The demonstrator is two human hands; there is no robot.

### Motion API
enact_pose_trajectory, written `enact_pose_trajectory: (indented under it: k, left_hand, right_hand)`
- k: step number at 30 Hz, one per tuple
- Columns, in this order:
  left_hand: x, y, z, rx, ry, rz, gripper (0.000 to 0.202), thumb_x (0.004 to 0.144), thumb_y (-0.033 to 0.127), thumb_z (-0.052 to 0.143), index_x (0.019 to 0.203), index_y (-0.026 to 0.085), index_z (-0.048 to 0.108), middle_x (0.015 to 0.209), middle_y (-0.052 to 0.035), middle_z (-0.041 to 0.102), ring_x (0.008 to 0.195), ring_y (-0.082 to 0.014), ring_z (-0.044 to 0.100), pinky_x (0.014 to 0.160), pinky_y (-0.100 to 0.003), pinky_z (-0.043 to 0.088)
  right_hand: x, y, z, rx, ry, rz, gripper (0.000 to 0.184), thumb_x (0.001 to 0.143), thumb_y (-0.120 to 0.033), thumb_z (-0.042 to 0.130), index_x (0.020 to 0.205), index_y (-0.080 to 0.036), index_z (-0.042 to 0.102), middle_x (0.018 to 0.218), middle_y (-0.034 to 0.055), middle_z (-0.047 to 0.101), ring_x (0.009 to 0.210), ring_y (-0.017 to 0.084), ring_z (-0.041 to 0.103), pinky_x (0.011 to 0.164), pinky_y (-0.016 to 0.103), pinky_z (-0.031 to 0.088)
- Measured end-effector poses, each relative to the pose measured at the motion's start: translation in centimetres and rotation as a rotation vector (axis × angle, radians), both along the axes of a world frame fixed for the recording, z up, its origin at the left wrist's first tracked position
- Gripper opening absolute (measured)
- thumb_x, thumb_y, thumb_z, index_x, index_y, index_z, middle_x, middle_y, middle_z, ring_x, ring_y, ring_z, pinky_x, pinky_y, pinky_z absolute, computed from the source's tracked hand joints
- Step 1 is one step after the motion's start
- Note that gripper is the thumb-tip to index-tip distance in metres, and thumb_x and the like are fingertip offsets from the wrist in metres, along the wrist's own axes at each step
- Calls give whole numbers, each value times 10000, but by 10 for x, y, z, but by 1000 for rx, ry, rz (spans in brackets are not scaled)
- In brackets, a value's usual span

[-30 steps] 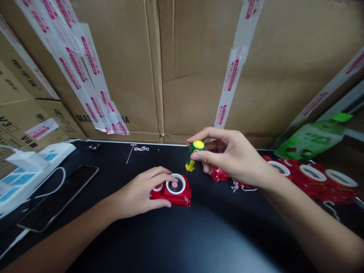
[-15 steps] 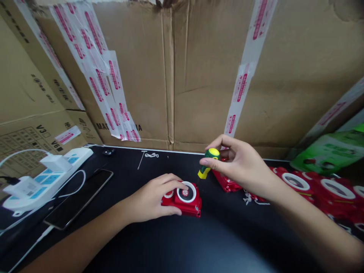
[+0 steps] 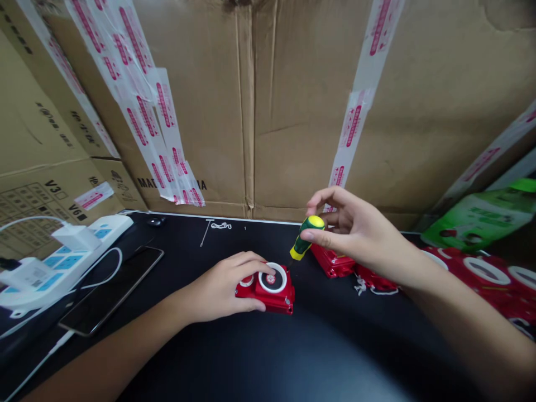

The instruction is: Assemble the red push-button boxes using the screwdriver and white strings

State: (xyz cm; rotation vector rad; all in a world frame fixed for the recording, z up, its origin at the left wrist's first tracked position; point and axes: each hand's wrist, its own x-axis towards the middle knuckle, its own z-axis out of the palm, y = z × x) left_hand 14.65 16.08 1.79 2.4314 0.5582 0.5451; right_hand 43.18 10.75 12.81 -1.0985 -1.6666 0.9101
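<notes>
A red box-shaped device (image 3: pixel 280 302) with a white ring around a dark round disc lies on the black table. My left hand (image 3: pixel 228 285) is closed around its left side, thumb along the near edge and a fingertip on the disc. My right hand (image 3: pixel 355 223) has a short screwdriver (image 3: pixel 307 237) with a green and yellow handle. The thumb presses the handle while the index finger is raised off it. The screwdriver leans, its thin shaft pointing down at the device's far right corner; the very tip is hard to see.
More red devices (image 3: pixel 488 272) sit at the right, one just behind my right hand, near a green pouch (image 3: pixel 473 220). To the left are a white power strip (image 3: pixel 67 259) and a phone (image 3: pixel 111 290). Cardboard (image 3: pixel 293 111) walls the back. A thin T-shaped rod (image 3: pixel 205 231) lies near it.
The index finger of my right hand has lifted off the screwdriver handle. My left hand keeps its hold on the device. The whole view has shifted slightly.
</notes>
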Motion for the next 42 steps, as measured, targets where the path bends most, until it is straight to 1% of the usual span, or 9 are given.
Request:
enact_pose_trajectory:
  k: [5, 8, 14, 18, 23, 26, 29, 34, 42]
  left_hand:
    - [1, 0, 2, -7, 12, -7, 530, 909, 419, 839, 1386, 308, 634, 1431, -73, 607, 1310, -249, 613, 1146, -392, 490]
    - [1, 0, 2, -20, 7, -4, 531, 905, 407, 846, 1383, 311, 638, 1428, -70, 608, 1305, -244, 617, 1142, -386, 494]
    - [1, 1, 2, -11, 4, -19, 517, 915, 415, 835, 1381, 311, 638, 1418, -68, 611, 1297, -244, 621, 1129, -380, 501]
    - [0, 1, -1, 7, 13, -5, 521, 925, 422, 823, 1393, 320, 618, 1441, -70, 600, 1304, -252, 620, 1128, -392, 502]
    - [-1, 2, -3, 11, -18, -17, 512, 924, 417, 824, 1380, 316, 614, 1426, -69, 609, 1288, -251, 630, 1116, -395, 517]
    - [-1, 2, -4, 10, -42, -26, 515, 910, 419, 836, 1367, 303, 631, 1400, -74, 627, 1275, -257, 639, 1115, -402, 524]
    - [0, 3, -5, 30, -62, -31, 508, 917, 411, 826, 1373, 291, 638, 1391, -87, 636, 1262, -266, 647, 1104, -418, 538]
    - [-1, 3, -4, 45, -51, -36, 510, 925, 407, 818, 1387, 288, 638, 1404, -98, 630, 1274, -272, 643, 1105, -429, 540]
    - [-1, 3, -3, 34, -18, -28, 506, 939, 419, 804, 1394, 294, 621, 1418, -97, 614, 1279, -270, 634, 1098, -411, 536]
  right_hand:
    - [1, 3, -1, 22, -19, -36, 429, 721, -295, 964, 903, -211, 585, 796, -34, 616, 642, 104, 565, 563, 229, 468]
    - [2, 1, 8, 33, -77, -35, 384, 761, -315, 930, 969, -210, 624, 831, -23, 642, 600, 92, 539, 517, 231, 423]
    - [6, -8, 40, 93, -499, -30, 231, 923, -405, 777, 1083, -249, 720, 667, -42, 643, 572, 142, 559, 529, 284, 434]
    - [3, -13, 48, 153, -635, -156, 299, 920, -533, 761, 1014, -251, 728, 752, -24, 709, 648, 165, 618, 592, 305, 462]
    - [-8, -9, 44, 139, -804, -237, 464, 939, -685, 668, 862, -227, 667, 709, -20, 698, 628, 165, 606, 587, 313, 424]
    - [-13, -6, 43, 184, -869, -292, 496, 942, -709, 647, 818, -229, 625, 693, -20, 686, 616, 163, 587, 583, 313, 398]
    - [-15, -6, 42, 212, -865, -321, 474, 930, -674, 689, 793, -230, 596, 688, -18, 677, 612, 160, 580, 582, 309, 392]
    - [-15, -9, 42, 204, -761, -268, 412, 929, -580, 744, 784, -232, 577, 694, -8, 692, 596, 157, 578, 561, 306, 403]
    - [-6, -10, 44, 203, -680, -151, 249, 938, -440, 774, 866, -218, 686, 788, 9, 758, 691, 189, 686, 626, 324, 473]
